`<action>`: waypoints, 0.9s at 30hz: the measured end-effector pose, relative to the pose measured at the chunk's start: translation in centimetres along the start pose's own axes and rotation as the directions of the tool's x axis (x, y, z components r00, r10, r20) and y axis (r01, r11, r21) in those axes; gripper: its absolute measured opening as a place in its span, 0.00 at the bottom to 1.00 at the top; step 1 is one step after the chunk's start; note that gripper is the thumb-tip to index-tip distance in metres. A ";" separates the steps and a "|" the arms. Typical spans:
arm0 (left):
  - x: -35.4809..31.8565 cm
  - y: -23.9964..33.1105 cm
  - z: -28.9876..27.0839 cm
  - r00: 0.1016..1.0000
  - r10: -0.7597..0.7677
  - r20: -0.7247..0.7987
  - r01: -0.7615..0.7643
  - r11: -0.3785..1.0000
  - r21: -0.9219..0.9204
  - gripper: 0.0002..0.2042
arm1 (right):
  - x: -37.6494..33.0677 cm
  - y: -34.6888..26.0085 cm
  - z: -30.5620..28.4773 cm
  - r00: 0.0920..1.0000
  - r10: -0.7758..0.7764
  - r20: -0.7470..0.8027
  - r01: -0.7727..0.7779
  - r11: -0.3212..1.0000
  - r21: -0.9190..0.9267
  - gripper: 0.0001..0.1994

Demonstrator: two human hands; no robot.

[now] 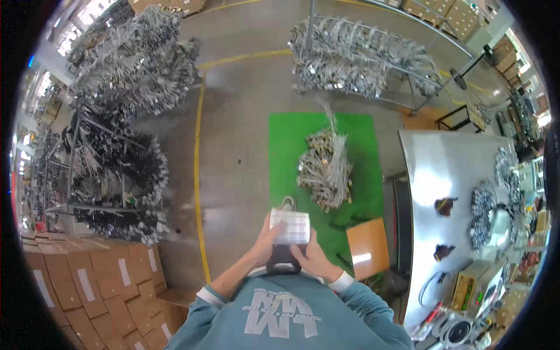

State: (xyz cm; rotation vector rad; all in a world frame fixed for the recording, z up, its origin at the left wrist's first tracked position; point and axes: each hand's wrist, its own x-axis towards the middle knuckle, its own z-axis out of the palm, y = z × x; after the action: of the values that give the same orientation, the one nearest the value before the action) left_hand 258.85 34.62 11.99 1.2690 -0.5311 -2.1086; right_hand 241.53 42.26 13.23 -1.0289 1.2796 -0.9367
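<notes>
Close in front of my body I hold a white roll of printed labels in both hands. My left hand is closed round its left side, with the thumb lying across the printed face. My right hand grips the lower right edge, its fingers partly hidden behind the roll. Just below the roll is a dark object that I cannot make out. A small grey loop shows beyond the roll's far edge. Farther ahead, a heap of silvery cables with brass-coloured ends lies on a green mat.
Racks hung with cable bundles stand at the left and far right. Brown cartons are stacked at the lower left. A wooden-topped stool stands right of me, beside a metal-topped table. A yellow line crosses the floor.
</notes>
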 end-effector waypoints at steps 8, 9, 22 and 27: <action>9.9 16.5 -3.5 0.997 0.073 -0.011 -0.074 0.984 -0.162 0.29 | 20.7 -11.9 -1.9 0.942 0.121 0.312 -0.031 0.960 -0.277 0.27; 10.9 17.6 -4.2 0.997 0.080 0.008 -0.076 0.975 -0.210 0.27 | 22.2 -12.2 -1.5 0.937 0.085 0.339 -0.016 0.979 -0.202 0.28; 30.7 33.6 -11.6 0.992 -0.102 0.074 0.104 0.994 -0.021 0.25 | 46.6 -13.5 1.7 0.941 0.305 0.148 -0.325 0.936 0.133 0.28; 35.6 46.9 -15.6 0.993 -0.071 0.094 0.066 0.996 0.051 0.25 | 58.3 -21.4 5.5 0.907 0.416 0.057 -0.412 0.853 0.322 0.28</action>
State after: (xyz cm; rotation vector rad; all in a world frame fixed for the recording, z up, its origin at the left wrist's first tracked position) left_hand 274.07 -24.36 10.84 1.2335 -0.5902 -2.2348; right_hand 251.65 -19.17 16.91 -0.4574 1.2400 -0.7843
